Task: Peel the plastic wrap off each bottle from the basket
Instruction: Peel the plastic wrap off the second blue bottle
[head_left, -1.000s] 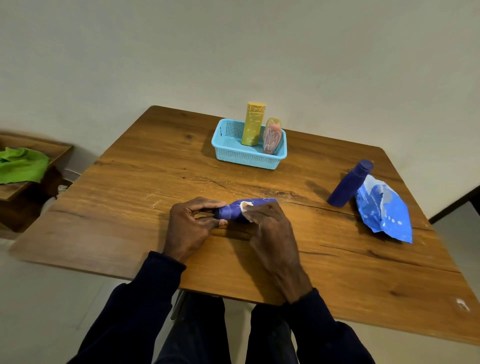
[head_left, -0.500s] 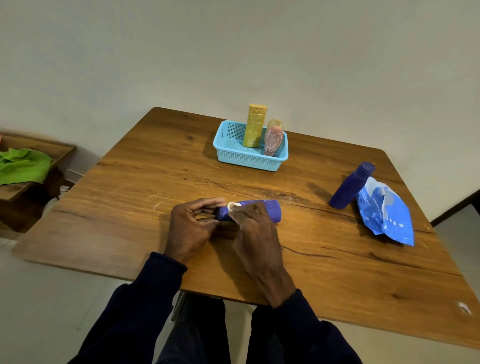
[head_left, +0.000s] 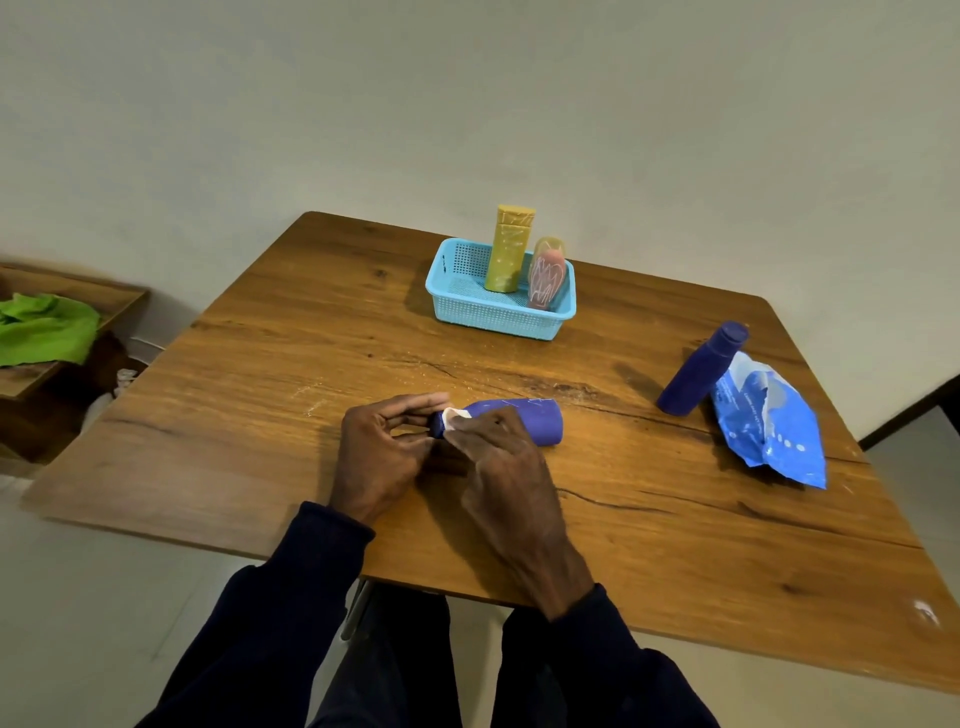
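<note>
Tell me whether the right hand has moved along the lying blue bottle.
Yes. Judged against the blue basket, the right hand slid left along the lying blue bottle toward its cap, uncovering its base end.

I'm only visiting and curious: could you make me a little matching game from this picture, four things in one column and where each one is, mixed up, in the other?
Things:
1. yellow bottle
2. standing purple bottle
3. lying purple bottle
4. green cloth

Places:
A. held by the left hand and right hand
B. on the wooden shelf
C. in the blue basket
D. beside the crumpled blue wrap

Pairs: 1-C, 2-D, 3-A, 4-B
</note>
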